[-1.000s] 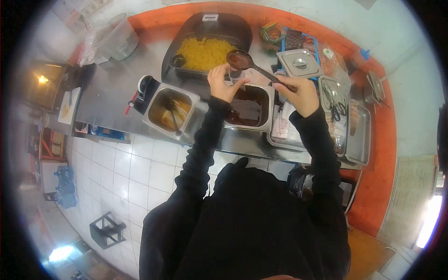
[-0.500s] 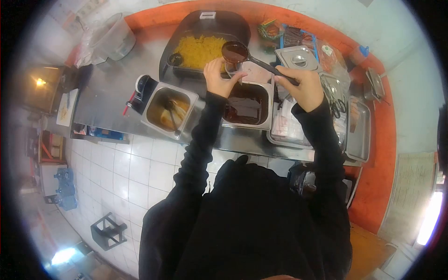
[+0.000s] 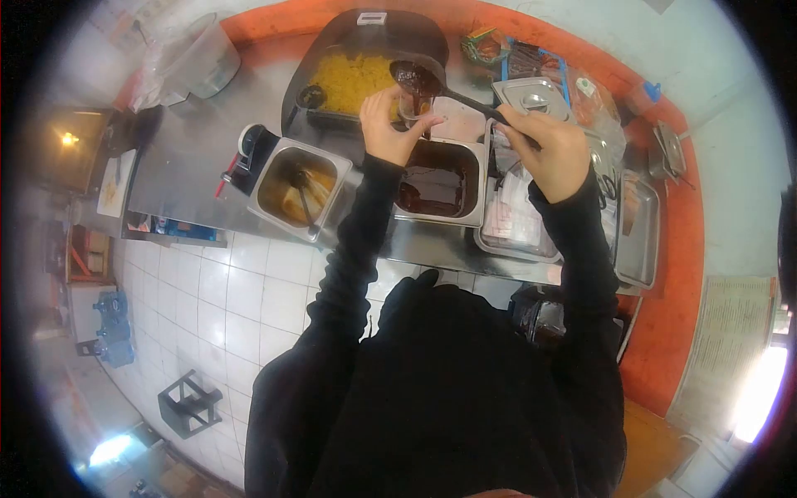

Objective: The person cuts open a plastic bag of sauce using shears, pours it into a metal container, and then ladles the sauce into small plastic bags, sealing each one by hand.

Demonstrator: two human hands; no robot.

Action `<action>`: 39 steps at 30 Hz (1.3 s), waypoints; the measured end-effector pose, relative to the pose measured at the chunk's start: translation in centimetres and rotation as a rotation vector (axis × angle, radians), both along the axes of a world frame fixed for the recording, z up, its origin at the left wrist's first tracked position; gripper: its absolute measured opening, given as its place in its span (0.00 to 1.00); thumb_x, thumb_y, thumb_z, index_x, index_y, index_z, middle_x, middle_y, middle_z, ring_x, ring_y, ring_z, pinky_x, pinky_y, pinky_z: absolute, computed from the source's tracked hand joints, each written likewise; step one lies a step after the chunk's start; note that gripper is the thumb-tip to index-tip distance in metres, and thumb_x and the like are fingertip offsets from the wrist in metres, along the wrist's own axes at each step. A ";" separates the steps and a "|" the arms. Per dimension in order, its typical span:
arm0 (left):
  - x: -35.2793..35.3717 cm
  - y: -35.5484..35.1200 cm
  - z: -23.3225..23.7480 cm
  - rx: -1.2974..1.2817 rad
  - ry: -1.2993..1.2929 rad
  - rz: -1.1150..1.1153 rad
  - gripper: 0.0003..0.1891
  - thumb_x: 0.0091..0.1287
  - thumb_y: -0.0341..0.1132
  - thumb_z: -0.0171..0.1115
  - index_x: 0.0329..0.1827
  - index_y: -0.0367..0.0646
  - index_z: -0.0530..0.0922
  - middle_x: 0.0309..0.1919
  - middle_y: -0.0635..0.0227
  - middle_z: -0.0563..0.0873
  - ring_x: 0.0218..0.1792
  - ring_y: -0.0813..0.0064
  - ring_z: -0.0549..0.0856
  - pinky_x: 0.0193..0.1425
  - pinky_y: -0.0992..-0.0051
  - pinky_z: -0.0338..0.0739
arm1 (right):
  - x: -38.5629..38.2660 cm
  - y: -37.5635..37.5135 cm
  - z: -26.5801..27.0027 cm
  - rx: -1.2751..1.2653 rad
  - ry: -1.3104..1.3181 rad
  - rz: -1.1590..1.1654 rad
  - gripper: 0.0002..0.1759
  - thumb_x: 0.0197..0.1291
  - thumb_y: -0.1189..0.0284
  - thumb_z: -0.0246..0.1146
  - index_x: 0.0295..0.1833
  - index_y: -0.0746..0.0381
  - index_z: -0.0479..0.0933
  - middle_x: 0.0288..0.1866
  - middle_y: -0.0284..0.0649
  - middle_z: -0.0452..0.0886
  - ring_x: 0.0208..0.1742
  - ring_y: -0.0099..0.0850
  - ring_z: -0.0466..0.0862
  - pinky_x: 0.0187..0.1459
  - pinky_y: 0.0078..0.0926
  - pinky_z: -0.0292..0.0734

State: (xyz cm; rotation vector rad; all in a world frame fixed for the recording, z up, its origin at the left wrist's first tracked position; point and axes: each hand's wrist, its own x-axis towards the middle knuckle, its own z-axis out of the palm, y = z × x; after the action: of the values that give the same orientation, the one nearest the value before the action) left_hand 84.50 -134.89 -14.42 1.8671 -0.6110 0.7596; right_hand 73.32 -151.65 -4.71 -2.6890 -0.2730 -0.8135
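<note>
Pan: rectangular steel pan of dark brown sauce (image 3: 437,222), just under the hands.
Left hand (image 3: 383,126): wrapped round a small clear plastic cup (image 3: 413,106), upright above the pan's far edge.
Right hand (image 3: 552,151): clenched on the handle of a long dark ladle (image 3: 457,97), whose sauce-filled bowl is at the cup's mouth.
Handling: the cup is probably light, thin and slippery when wet, so hold its wall gently.

The ladle (image 3: 459,97) is dark and glossy. The cup (image 3: 413,107) is clear, smooth plastic. The pan (image 3: 437,222) and lid (image 3: 528,95) are shiny metal, on a duller brushed-steel surface (image 3: 199,158). The sleeves (image 3: 357,249) are matt black cloth, the floor tiles (image 3: 249,299) glazed white.
</note>
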 end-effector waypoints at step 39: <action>-8.4 -2.6 4.6 -0.531 0.505 -0.491 0.29 0.42 0.20 0.66 0.50 0.37 0.67 0.37 0.67 0.73 0.40 0.78 0.73 0.46 0.79 0.69 | -2.5 2.0 -5.8 0.577 -0.030 0.167 0.18 0.38 0.73 0.66 0.38 0.64 0.69 0.34 0.42 0.69 0.33 0.36 0.73 0.35 0.26 0.69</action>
State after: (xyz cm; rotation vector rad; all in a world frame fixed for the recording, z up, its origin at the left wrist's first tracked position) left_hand 76.10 -137.48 -9.85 1.2653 -0.4529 0.0915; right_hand 70.80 -149.66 -10.53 -2.0880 -0.2235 -0.7443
